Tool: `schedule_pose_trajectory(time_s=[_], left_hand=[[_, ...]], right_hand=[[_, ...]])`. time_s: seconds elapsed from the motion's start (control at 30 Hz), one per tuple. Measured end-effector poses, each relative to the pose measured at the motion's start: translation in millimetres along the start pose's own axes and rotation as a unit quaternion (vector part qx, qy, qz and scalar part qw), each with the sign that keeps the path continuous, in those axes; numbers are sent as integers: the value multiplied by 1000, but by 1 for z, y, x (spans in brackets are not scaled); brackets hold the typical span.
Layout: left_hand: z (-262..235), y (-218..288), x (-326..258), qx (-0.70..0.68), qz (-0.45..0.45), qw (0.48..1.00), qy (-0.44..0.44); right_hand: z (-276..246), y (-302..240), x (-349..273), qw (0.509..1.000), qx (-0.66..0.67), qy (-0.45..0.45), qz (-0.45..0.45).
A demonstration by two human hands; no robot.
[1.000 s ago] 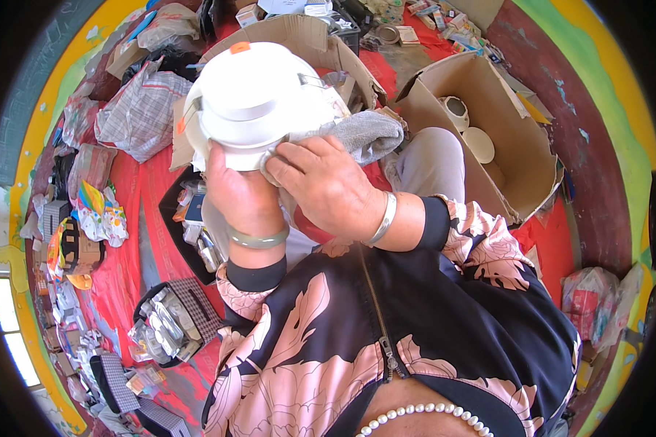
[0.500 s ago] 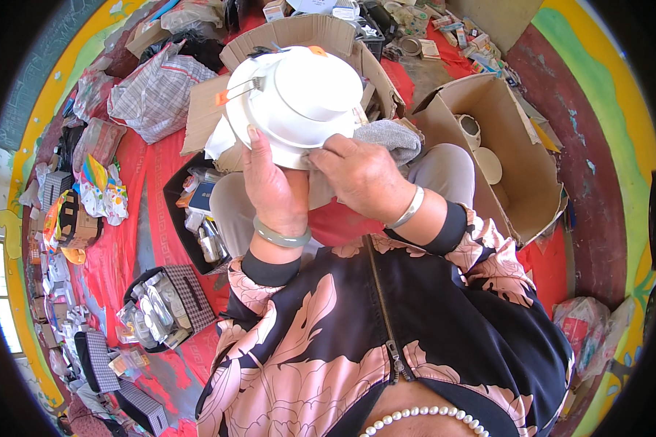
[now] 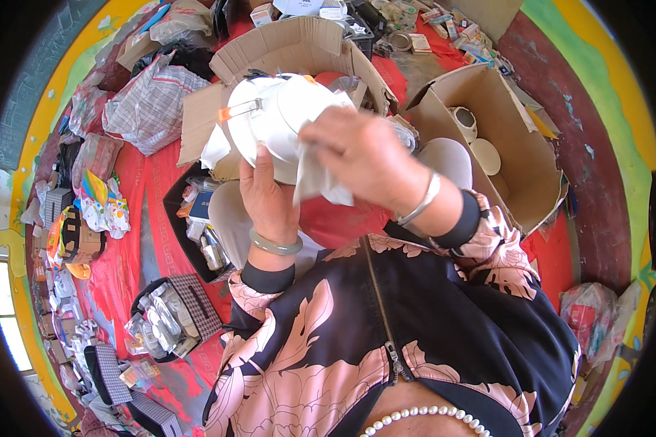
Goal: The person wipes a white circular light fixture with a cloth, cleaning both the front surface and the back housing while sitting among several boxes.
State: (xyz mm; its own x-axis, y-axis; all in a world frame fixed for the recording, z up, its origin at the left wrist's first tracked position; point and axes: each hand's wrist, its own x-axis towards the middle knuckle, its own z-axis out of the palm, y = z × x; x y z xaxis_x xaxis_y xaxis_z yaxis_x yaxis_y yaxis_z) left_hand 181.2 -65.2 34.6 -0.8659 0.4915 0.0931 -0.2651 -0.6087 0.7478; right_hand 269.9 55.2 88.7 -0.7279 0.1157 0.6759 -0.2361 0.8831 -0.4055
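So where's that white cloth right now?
The white cloth is in the right hand, pressed against the round white fixture that the left hand holds up, centre of the head view.

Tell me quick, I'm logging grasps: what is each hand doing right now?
Left hand: closed on the white round lamp fixture, gripping its lower rim.
Right hand: closed on a pale cloth, pressed against the fixture.

The scene is viewed steeply downward from the head, close over the hands and lap; only one fisheye view is given.
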Motion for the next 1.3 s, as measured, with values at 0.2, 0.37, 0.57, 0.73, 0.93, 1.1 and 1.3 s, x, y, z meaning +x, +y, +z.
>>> schedule_pose_trajectory(time_s=[0.2,0.37,0.57,0.73,0.93,1.1,1.3], left_hand=[[-10,-20,5,-52,-3,997,-50],[-9,-17,-6,-13,-16,997,-68],[-3,-12,-5,14,-14,996,-83],[-19,-15,-3,5,-2,996,-90],[-16,-9,3,0,14,997,-82],[-20,-7,1,-68,-35,993,-90],[-20,13,3,-40,-32,998,22]], right_hand=[[-3,-9,23,991,39,66,-108],[22,-7,20,989,-97,4,-114],[30,-7,22,990,-101,48,-84],[37,-12,5,998,28,21,-58],[26,-9,12,996,32,30,-79],[25,-13,15,994,0,-13,-109],[-47,10,7,867,466,143,99]])
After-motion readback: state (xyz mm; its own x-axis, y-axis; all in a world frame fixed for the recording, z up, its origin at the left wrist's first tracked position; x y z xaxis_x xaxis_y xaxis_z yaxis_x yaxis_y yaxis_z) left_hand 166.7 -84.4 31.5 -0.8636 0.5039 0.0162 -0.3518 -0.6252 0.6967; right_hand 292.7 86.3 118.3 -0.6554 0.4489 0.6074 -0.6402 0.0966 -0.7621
